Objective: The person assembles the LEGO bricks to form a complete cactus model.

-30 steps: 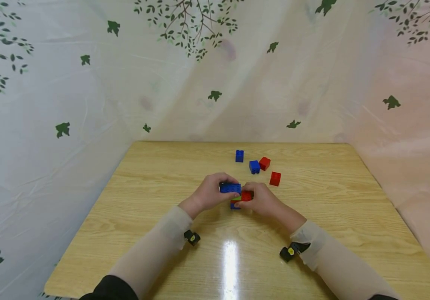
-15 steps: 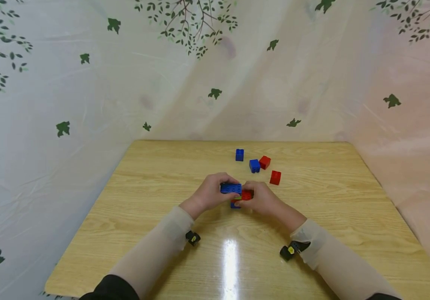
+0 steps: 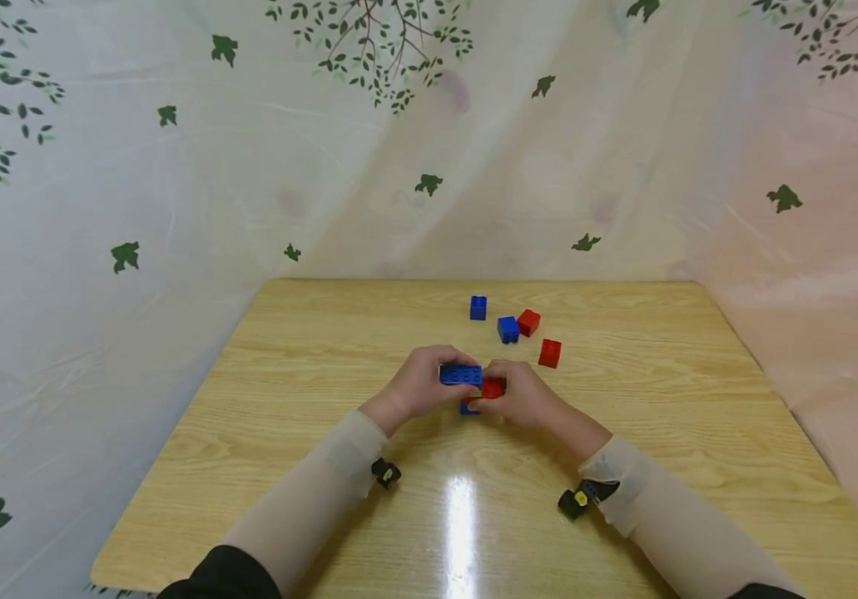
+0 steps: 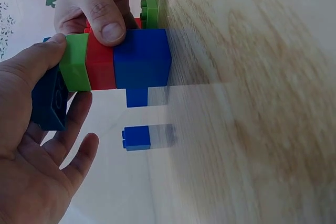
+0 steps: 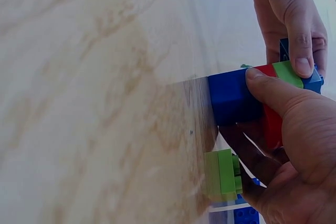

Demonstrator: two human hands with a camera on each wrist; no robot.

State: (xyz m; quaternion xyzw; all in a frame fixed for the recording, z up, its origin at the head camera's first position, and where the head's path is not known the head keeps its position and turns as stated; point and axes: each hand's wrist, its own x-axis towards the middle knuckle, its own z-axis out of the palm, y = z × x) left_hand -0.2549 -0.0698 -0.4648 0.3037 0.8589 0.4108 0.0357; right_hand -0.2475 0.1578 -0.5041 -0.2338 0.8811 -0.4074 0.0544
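A stack of toy building bricks stands on the table between the two hands. Its bottom is a blue brick (image 4: 142,59), followed by a longer red brick (image 4: 101,66) and a green brick (image 4: 74,65). The left hand (image 3: 423,384) pinches a long blue brick (image 3: 461,374) at the top, its thumb by the green brick. This blue brick juts out to the left and touches the green one; whether it is fully pressed down cannot be told. The right hand (image 3: 528,399) grips the stack low, thumb across the bottom blue and red bricks.
Behind the hands lie two blue bricks (image 3: 478,308) and two red bricks (image 3: 549,353) on the wooden table (image 3: 309,499). A separate green brick (image 5: 227,174) stands near the right hand's fingers. A leaf-patterned cloth (image 3: 369,183) surrounds the table.
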